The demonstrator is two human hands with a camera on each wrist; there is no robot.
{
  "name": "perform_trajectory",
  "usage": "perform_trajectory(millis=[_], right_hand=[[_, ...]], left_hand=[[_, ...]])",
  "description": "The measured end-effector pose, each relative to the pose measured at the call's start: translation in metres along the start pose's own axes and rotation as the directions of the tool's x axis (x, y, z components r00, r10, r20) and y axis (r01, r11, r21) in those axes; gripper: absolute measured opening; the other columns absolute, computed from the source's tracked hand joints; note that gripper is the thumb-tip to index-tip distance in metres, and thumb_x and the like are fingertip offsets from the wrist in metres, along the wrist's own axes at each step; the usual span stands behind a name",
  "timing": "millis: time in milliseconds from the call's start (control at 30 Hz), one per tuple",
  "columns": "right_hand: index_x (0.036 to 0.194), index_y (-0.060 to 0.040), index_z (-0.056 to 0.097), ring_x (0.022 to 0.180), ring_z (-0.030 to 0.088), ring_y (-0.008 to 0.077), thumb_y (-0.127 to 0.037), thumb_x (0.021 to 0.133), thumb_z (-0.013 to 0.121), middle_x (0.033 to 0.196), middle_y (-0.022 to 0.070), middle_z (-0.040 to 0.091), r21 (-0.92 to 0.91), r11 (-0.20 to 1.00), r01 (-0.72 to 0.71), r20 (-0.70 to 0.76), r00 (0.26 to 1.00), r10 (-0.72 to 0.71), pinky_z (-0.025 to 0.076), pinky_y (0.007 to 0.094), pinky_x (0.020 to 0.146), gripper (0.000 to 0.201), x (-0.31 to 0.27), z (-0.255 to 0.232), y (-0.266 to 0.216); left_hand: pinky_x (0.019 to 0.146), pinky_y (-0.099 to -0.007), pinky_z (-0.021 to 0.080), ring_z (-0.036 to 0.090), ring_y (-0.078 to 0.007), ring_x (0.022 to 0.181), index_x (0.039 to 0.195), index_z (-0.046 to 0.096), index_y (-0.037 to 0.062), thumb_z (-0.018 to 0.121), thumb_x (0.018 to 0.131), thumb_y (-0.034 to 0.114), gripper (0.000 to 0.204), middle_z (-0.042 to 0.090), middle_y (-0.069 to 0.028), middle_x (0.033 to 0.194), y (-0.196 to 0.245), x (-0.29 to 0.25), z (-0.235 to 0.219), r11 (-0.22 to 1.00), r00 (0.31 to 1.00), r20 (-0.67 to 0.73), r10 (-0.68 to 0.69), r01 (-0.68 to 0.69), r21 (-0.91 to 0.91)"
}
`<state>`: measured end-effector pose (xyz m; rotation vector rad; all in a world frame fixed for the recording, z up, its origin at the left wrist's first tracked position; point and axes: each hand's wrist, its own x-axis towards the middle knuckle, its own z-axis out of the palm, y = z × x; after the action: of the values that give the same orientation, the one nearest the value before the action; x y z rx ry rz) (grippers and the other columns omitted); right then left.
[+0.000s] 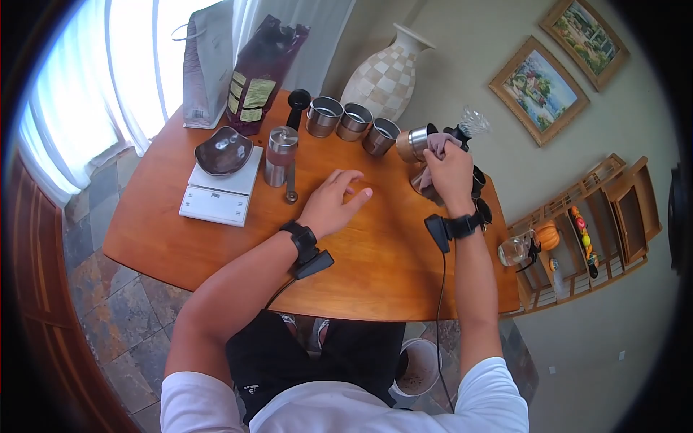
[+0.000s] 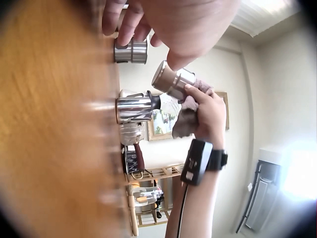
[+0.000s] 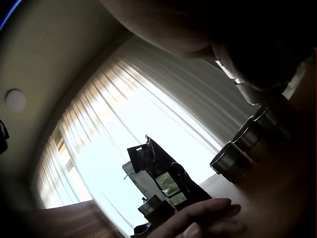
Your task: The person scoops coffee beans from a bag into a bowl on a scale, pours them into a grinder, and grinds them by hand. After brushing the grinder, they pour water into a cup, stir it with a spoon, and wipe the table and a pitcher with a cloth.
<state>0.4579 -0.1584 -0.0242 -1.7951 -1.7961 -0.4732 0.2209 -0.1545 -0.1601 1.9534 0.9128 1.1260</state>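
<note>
My right hand [image 1: 452,173] holds a metal cup [image 1: 413,145], tilted on its side above the table's right part, together with a greyish-pink cloth [image 1: 437,143]. In the left wrist view the thumb lies on the cup [image 2: 170,79] and the cloth [image 2: 185,121] hangs beneath. My left hand [image 1: 333,203] hovers over the middle of the table with its fingers loosely bent, touching nothing. A shiny steel pitcher [image 2: 133,109] stands below the lifted cup. The right wrist view is dark, and the cup there is mostly hidden.
Three metal cups [image 1: 325,118] stand in a row along the back, before a checkered vase [image 1: 381,78]. On the left are a hand grinder [image 1: 280,157], a white scale [image 1: 216,202] bearing a dark dish [image 1: 224,151], and a dark bag [image 1: 260,76]. A bin [image 1: 419,366] stands below.
</note>
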Motion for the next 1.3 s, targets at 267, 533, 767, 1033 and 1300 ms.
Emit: perform_trajectory(millis=[267,533,767,1033,1300], right_hand=[[0.093,-0.0006,0.072,0.060,0.065,0.0105,-0.017,0.092,0.078,0.071,0.0039,0.068,0.760,0.644,-0.087,0.166,0.984,-0.063,0.050,0.0273,0.057,0.017,-0.103,0.013,-0.060],[0.112,0.0009,0.064,0.067,0.068,0.0214,-0.038,0.110,0.046,0.089,0.0118,0.069,0.712,-0.557,-0.429,0.596,0.788,0.155,0.057,0.0354,0.058,0.043,-0.089,0.018,-0.015],[0.121,-0.0007,0.062,0.095,0.069,0.0282,-0.023,0.107,0.052,0.106,0.0145,0.069,0.960,0.265,-0.090,-0.019,0.924,0.382,0.056,0.0404,0.085,0.028,-0.107,0.028,-0.022],[0.115,-0.0022,0.066,0.116,0.059,0.0397,-0.036,0.094,0.069,0.119,0.0177,0.064,0.501,0.726,0.471,-0.141,0.872,-0.469,0.044,0.0489,0.103,0.040,-0.117,0.035,-0.037],[0.116,-0.0010,0.067,0.105,0.063,0.0367,-0.045,0.091,0.075,0.109,0.0194,0.067,0.606,0.793,0.060,0.538,0.704,-0.464,0.050,0.0419,0.095,0.051,-0.125,0.057,-0.030]], left_hand=[[0.068,-0.0298,0.058,0.070,-0.0158,0.100,0.143,0.052,0.0141,0.033,0.109,0.062,0.062,0.067,-0.0074,0.125,0.009,0.006,-0.012,0.432,0.935,0.273,-0.225,0.347,-0.832],[0.050,-0.0270,0.046,0.069,-0.0139,0.072,0.121,0.066,0.0092,0.042,0.106,0.058,0.056,0.075,-0.0043,0.097,0.018,0.013,-0.023,0.297,0.888,0.189,-0.419,0.331,-0.896],[0.056,-0.0282,0.054,0.073,-0.0159,0.081,0.123,0.064,0.0060,0.041,0.107,0.058,0.059,0.075,-0.0068,0.101,-0.010,0.010,-0.017,0.399,0.896,0.328,-0.298,0.429,-0.811],[0.067,-0.0299,0.054,0.070,-0.0162,0.086,0.123,0.065,0.0074,0.045,0.108,0.056,0.055,0.073,-0.0056,0.103,0.012,0.008,-0.009,0.398,0.852,0.241,-0.464,0.444,-0.803],[0.063,-0.0237,0.047,0.059,-0.0087,0.078,0.117,0.062,0.0048,0.058,0.105,0.038,0.035,0.064,-0.0015,0.096,0.024,0.002,-0.012,0.942,0.977,0.031,-0.212,0.213,-0.260]])
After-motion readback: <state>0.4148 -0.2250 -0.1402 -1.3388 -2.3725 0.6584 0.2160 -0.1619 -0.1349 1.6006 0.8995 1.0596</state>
